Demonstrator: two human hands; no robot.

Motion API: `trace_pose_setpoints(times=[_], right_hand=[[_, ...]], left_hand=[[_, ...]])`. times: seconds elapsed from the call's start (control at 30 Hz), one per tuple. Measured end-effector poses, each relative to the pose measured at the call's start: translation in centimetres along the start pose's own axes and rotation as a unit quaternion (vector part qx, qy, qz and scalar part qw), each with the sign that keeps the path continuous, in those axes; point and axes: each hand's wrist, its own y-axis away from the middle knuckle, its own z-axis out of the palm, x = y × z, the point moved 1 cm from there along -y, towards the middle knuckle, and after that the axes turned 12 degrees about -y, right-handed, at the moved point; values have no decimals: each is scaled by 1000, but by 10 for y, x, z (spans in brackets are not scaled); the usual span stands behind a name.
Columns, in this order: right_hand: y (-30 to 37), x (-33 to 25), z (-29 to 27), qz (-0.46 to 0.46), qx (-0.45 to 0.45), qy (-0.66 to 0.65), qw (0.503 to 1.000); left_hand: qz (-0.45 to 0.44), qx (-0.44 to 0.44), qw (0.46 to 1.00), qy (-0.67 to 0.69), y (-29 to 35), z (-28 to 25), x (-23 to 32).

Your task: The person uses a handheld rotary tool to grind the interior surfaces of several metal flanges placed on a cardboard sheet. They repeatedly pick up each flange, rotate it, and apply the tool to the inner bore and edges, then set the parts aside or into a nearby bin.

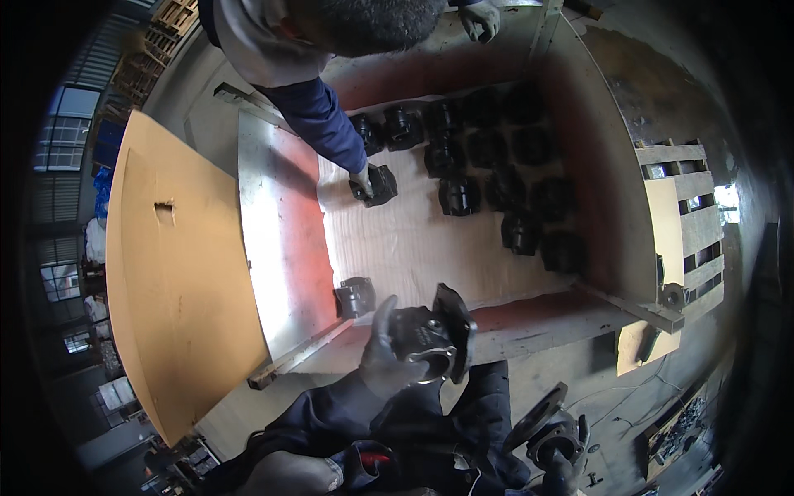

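Left hand [382,361], grey glove, grips a black casting [416,329]: dark metal, squat rounded body, flat angular flange, open bore. Right hand [564,474], also gloved, clutches a second casting [542,430], fingers at its round bore. First casting is at the near edge of the metal bin [538,335], bore toward the wearer, flange right, body axis roughly left-right. Second is outside the bin, right side; flange's long axis slants lower left to upper right. Co-worker's hand [363,180] touches another casting [380,187] on the pale liner [389,248]. Reddish inner walls; more castings [459,196] grouped right. Cardboard sheet [182,289] left, slatted wooden pallet [701,225] right.
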Motion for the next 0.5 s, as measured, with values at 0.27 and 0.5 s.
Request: trace_pose_setpoints(times=[0.27, 0.5], right_hand=[[52, 66, -98, 65, 124, -16, 990], [83, 105, -207, 112, 177, -43, 977]], left_hand=[[168, -44, 915, -365, 85, 59, 25], [59, -55, 924, -373, 136, 113, 2]])
